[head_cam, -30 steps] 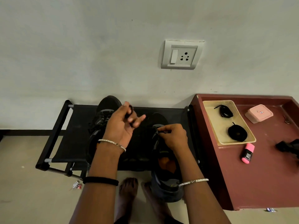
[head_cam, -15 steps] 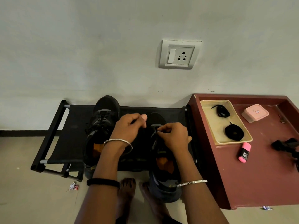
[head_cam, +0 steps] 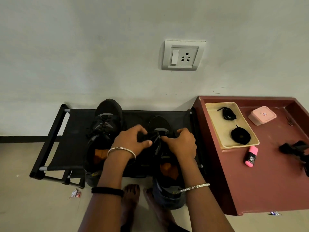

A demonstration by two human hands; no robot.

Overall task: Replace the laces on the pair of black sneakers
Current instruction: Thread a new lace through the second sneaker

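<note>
Two black sneakers stand on a low black rack [head_cam: 55, 131]. The left sneaker [head_cam: 104, 128] is laced. Both hands work at the tongue and eyelet area of the right sneaker [head_cam: 167, 178]. My left hand [head_cam: 132, 141] has its fingers curled round black lace at the shoe's left side. My right hand [head_cam: 181, 143] pinches the lace or upper at the shoe's right side. The lace itself is mostly hidden by the fingers. Two black lace bundles, one loose [head_cam: 228, 113] and one coiled [head_cam: 240, 136], lie in a cream tray [head_cam: 217, 124].
The tray sits on a maroon table [head_cam: 267, 181] at the right with a pink box [head_cam: 262, 115], a pink highlighter [head_cam: 251, 156] and a black object [head_cam: 296, 149]. Bare feet [head_cam: 132, 195] stand on the floor below the rack. A wall socket [head_cam: 183, 55] is above.
My left hand came down from a raised position with the lace and now sits against the right sneaker beside my right hand.
</note>
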